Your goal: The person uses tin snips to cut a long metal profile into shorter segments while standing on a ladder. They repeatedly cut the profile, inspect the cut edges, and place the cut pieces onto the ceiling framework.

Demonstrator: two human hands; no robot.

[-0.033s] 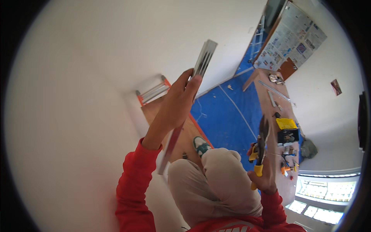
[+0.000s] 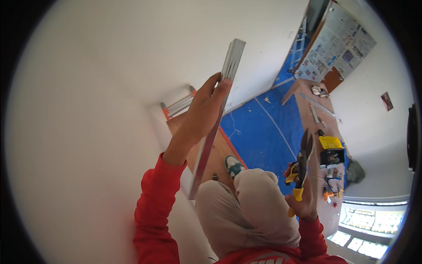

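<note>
My left hand, raised in front of the white wall, is closed around a long, thin metal channel. Its silvery, ridged end points up and away. The lower length slants down beside my left knee and looks reddish along one face. At the right, over the edge of the bench, my right hand grips tin snips with yellow handles and dark blades pointing upward. A small red part shows by the handles, and some fingers are hidden behind the tool. The snips are well apart from the channel.
Below me is a wooden platform with orange edges, my shoe on it. Blue sheeting covers the floor. A long bench at right carries metal strips, a yellow-and-black toolbox and loose tools. Newspaper covers a door.
The view has shifted slightly, with the surroundings a little farther right. The metal channel has turned slightly, so its ridged face shows less. Both hands keep their hold.
</note>
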